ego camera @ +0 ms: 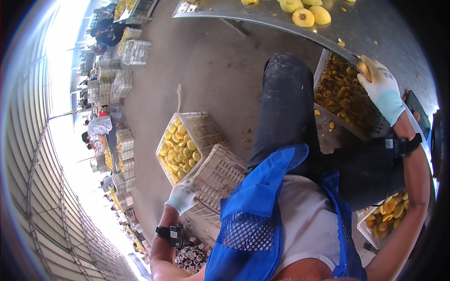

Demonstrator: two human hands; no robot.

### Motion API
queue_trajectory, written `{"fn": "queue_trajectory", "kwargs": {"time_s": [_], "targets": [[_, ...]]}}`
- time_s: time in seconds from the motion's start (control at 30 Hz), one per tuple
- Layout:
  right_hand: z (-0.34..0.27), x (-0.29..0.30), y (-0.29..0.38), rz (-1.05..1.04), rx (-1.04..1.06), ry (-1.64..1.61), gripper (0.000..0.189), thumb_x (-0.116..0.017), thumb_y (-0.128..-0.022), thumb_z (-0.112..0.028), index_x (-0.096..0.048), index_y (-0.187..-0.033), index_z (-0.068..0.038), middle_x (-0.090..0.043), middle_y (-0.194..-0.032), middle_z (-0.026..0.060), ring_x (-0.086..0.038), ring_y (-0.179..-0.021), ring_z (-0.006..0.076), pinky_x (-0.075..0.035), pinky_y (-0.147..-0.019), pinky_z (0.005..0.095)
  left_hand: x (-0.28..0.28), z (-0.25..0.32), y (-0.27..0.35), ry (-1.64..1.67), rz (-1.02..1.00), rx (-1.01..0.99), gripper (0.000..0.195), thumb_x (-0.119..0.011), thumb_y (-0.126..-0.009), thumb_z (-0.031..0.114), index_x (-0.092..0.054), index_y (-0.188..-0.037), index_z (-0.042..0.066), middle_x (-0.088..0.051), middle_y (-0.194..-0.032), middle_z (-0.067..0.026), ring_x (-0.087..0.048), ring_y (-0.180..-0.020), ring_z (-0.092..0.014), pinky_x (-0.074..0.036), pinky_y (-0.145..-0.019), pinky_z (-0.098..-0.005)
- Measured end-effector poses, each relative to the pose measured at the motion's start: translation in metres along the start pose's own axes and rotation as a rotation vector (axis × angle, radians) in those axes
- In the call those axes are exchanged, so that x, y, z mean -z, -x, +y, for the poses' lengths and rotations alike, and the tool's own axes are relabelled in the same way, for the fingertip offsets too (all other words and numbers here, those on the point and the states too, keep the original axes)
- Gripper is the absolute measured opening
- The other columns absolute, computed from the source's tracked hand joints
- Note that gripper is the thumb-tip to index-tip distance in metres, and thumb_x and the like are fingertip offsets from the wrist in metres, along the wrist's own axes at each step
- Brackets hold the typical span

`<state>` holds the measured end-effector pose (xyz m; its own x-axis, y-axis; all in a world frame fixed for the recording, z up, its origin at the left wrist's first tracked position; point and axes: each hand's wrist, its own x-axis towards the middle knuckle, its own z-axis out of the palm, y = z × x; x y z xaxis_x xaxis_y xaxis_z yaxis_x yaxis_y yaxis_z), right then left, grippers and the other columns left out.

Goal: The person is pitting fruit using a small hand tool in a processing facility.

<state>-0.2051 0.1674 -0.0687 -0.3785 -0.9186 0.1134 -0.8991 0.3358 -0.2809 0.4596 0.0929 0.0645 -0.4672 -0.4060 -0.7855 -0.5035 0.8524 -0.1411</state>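
My left hand [183,196], in a white and pale blue glove, touches the rim corner where a crate of yellow fruit halves [178,149] meets a slatted plastic crate [219,172]. Whether its fingers curl around the rim is hidden. At the edge of the metal table [355,24], my right hand [381,82] wears a matching glove and pinches a small tan object [365,72], too covered to name. Below that hand stands a bin of brownish peelings [339,87]. Several pale yellow fruit halves [303,17] lie on the tabletop.
Another crate of fruit halves [386,214] sits by my right elbow. My bent knee [286,70] is between the bin and the concrete floor [211,63]. Fruit scraps [331,125] dot the floor. Stacked crates [137,52] and other people [99,128] line the left.
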Motion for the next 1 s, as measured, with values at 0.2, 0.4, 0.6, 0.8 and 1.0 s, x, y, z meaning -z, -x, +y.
{"fn": "queue_trajectory", "kwargs": {"time_s": [0.2, 0.4, 0.6, 0.8, 1.0], "targets": [[0.01, -0.002, 0.001, -0.036, -0.028, -0.011, 0.048, -0.066, -0.093, -0.03, -0.056, -0.137, -0.014, -0.066, -0.117, 0.0144, -0.063, -0.11, 0.0366, -0.051, -0.093, 0.0441, -0.01, -0.023, -0.006, 0.006, 0.068, 0.107, 0.023, -0.074, -0.074, 0.024, -0.072, -0.095, 0.017, -0.065, -0.1, -0.0027, -0.064, -0.102, -0.023, -0.056, -0.084, -0.0371], [0.01, -0.005, 0.001, -0.016, -0.039, -0.066, 0.048, -0.066, -0.093, -0.029, -0.056, -0.137, -0.013, -0.065, -0.122, 0.0146, -0.062, -0.112, 0.0374, -0.05, -0.095, 0.0441, -0.048, -0.101, -0.034, -0.018, -0.038, 0.179, 0.026, -0.067, -0.077, 0.015, -0.073, -0.103, 0.017, -0.068, -0.106, -0.0044, -0.065, -0.107, -0.025, -0.054, -0.087, -0.0394], [0.012, -0.003, 0.006, 0.004, -0.058, -0.044, 0.048, -0.066, -0.093, -0.027, -0.056, -0.138, -0.014, -0.064, -0.126, 0.0163, -0.061, -0.117, 0.0378, -0.049, -0.1, 0.0437, -0.075, -0.096, -0.065, 0.01, 0.051, 0.136, 0.027, -0.068, -0.079, 0.018, -0.073, -0.106, 0.017, -0.069, -0.107, -0.0052, -0.065, -0.105, -0.027, -0.054, -0.087, -0.0401], [0.02, -0.01, 0.009, 0.045, -0.076, -0.05, 0.05, -0.067, -0.093, -0.027, -0.055, -0.14, -0.017, -0.063, -0.132, 0.0167, -0.06, -0.121, 0.0367, -0.048, -0.102, 0.0429, -0.097, -0.066, -0.112, 0.403, 0.502, 0.575, 0.019, -0.062, -0.094, 0.027, -0.074, -0.103, 0.017, -0.072, -0.089, -0.0126, -0.07, -0.083, -0.033, -0.055, -0.075, -0.045], [0.038, -0.02, 0.005, 0.073, -0.127, -0.046, 0.05, -0.067, -0.093, -0.033, -0.057, -0.14, -0.02, -0.064, -0.134, 0.0143, -0.06, -0.123, 0.0361, -0.048, -0.103, 0.0429, -0.089, -0.157, -0.066, 0.637, 1.118, 0.829, 0.022, -0.061, -0.096, 0.014, -0.077, -0.112, 0.013, -0.071, -0.074, -0.005, -0.062, -0.057, -0.01, -0.051, -0.052, -0.0297]]}}
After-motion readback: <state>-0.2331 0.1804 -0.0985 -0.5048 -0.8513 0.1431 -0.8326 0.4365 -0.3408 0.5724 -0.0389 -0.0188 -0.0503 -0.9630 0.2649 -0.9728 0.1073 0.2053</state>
